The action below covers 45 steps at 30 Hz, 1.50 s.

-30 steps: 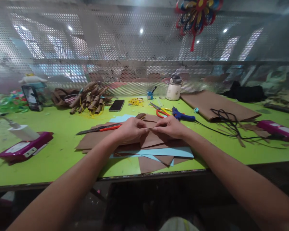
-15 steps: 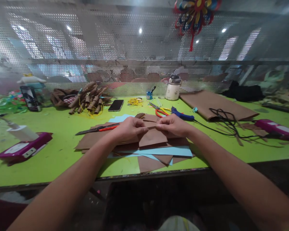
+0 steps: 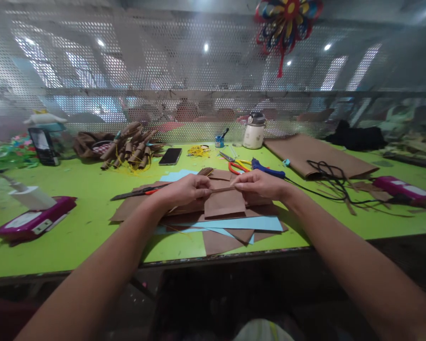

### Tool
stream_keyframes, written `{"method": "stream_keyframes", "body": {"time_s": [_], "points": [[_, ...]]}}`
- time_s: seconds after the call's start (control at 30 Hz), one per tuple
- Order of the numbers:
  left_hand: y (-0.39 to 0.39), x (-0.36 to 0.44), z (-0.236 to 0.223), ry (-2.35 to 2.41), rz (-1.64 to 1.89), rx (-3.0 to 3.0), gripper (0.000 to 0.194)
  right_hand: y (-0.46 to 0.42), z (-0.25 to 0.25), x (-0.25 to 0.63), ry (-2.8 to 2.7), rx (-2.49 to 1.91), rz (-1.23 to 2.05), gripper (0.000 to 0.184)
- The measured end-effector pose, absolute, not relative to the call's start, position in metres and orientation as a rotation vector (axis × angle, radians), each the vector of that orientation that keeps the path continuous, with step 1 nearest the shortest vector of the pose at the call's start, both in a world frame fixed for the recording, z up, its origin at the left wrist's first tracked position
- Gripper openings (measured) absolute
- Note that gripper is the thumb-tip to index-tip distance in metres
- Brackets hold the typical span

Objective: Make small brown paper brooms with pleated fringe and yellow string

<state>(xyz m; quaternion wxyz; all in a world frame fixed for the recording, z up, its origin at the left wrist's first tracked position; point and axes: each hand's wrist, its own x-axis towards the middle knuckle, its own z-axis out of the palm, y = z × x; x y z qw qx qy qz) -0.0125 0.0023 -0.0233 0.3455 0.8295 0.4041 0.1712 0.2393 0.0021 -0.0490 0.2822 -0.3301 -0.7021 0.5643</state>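
Observation:
Between my hands stretches a narrow brown paper strip (image 3: 223, 190), possibly rolled or folded; its ends are hidden by my fingers. My left hand (image 3: 188, 190) pinches one end between thumb and fingers. The other end is pinched by my right hand (image 3: 258, 184). Directly below lies a small brown paper piece (image 3: 225, 204), on a loose pile of brown sheets and light blue sheets (image 3: 241, 224). Beside my left wrist, a dark pointed tool with a red part (image 3: 138, 193) rests on the pile, partly covered by my hand.
Behind my hands are red-handled scissors (image 3: 237, 166), a blue-handled corded tool (image 3: 268, 169), a phone (image 3: 171, 156) and a white bottle (image 3: 254, 131). Brown paper rolls (image 3: 138, 149) lie back left. Purple power strips (image 3: 35, 220) flank me; a black cable (image 3: 335, 182) loops at right.
The brown strip now shows stretched between my hands, lifted off the small paper piece. My hands have moved slightly apart.

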Motion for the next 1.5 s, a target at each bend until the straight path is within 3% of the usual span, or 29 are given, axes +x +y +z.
{"method": "stream_keyframes", "body": {"time_s": [0.3, 0.47, 0.57, 0.7, 0.87, 0.97, 1.23, 1.5], "points": [[-0.013, -0.006, -0.024, 0.641, 0.580, 1.555, 0.020, -0.008, -0.042, 0.231, -1.709, -0.597, 1.574, 0.035], [-0.022, 0.004, -0.029, 0.502, 0.415, 1.425, 0.021, -0.018, -0.041, 0.217, -1.825, -0.532, 1.420, 0.012], [-0.020, 0.006, -0.031, 0.552, 0.404, 1.519, 0.024, -0.016, -0.041, 0.216, -1.671, -0.529, 1.420, 0.012], [-0.010, 0.005, -0.031, 0.750, 0.779, 1.535, 0.019, -0.008, -0.043, 0.221, -1.417, -0.618, 1.490, 0.017], [0.000, 0.005, -0.030, 0.918, 1.150, 1.524, 0.027, 0.001, -0.049, 0.218, -1.718, -0.915, 1.374, 0.027], [-0.001, 0.005, -0.032, 1.010, 0.977, 1.874, 0.033, 0.002, -0.051, 0.211, -1.968, -0.980, 1.214, 0.028], [-0.001, 0.000, -0.039, 1.205, 0.522, 2.266, 0.022, -0.003, -0.052, 0.200, -2.350, -1.082, 0.524, 0.018], [0.004, 0.000, -0.042, 1.279, 0.415, 2.441, 0.019, 0.000, -0.057, 0.206, -2.447, -1.063, 0.284, 0.009]]}}
